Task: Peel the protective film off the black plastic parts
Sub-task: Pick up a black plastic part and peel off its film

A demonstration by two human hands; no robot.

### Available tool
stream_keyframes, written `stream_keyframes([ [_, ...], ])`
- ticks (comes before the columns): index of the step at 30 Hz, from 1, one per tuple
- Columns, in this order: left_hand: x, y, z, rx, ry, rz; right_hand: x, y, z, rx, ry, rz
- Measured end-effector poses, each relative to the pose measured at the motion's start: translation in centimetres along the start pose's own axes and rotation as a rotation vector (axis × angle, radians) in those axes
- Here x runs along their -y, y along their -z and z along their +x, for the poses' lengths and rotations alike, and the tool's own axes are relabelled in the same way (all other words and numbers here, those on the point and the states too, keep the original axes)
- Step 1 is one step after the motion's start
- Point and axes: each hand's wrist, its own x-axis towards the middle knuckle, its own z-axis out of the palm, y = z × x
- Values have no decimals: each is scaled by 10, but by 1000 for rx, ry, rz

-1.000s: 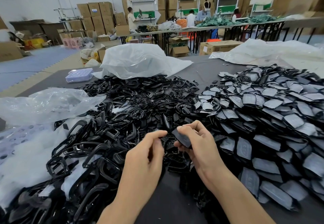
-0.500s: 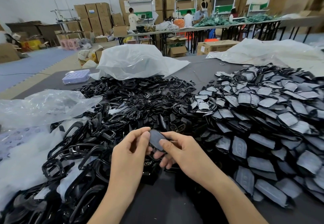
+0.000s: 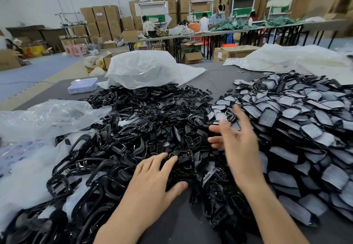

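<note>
A big heap of bare black plastic parts and frames covers the middle and left of the dark table. To the right lies a heap of black parts with grey protective film on them. My left hand lies flat with spread fingers on the black parts near the table's front. My right hand hovers with fingers spread and nothing in it, over the seam between the two heaps. It is slightly blurred.
Clear plastic bags lie at the left, a white bag behind the heap, more sheeting at the back right. A small lilac tray sits at the far left edge. People work at long tables among stacked cartons behind.
The single part pinched between both hands is no longer held. My left hand has dropped flat onto the black pile. My right hand has opened and moved up and to the right.
</note>
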Motion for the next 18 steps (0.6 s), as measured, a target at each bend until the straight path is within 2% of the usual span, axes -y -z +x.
stream_keyframes([
  [2, 0, 2, 3, -23, 15, 72, -8, -12, -8, 129, 90, -257],
  [7, 2, -2, 11, -243, -39, 120, -28, -29, -23, 523, 306, -990],
  [9, 3, -1, 13, -267, -43, 136, -30, -31, -26, 557, 303, -1054],
  [18, 7, -7, 12, -338, -19, 80, -29, -31, -26, 553, 287, -1015],
])
